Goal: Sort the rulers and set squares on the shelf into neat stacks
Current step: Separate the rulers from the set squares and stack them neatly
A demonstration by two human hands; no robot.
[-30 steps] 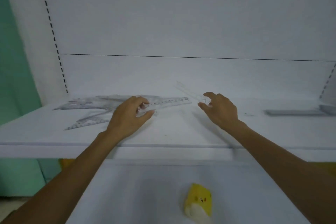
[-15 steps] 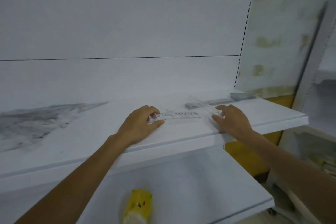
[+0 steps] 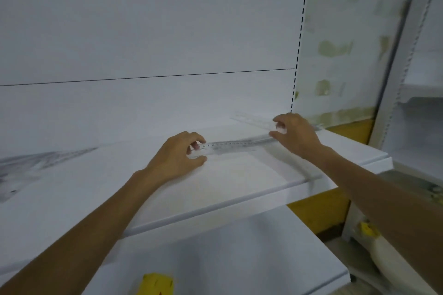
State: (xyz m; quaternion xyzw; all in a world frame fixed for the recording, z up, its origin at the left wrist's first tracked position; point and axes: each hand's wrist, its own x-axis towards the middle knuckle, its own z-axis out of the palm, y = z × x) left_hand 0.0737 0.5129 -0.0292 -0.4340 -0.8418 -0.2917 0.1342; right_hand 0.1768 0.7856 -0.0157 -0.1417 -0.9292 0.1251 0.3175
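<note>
Head view, left hand (image 3: 176, 153) pinching ruler (image 3: 237, 144), right hand (image 3: 296, 134) pinching opposite end

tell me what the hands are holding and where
A clear ruler: the left hand pinches its left end and the right hand grips its right end.

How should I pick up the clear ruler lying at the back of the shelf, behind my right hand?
By its long edges, from the front and above. The back ruler seems to lie flat and thin on the shelf, so a pinch across its narrow width should lift it. The right hand is nearest, but it grips the long ruler.
</note>
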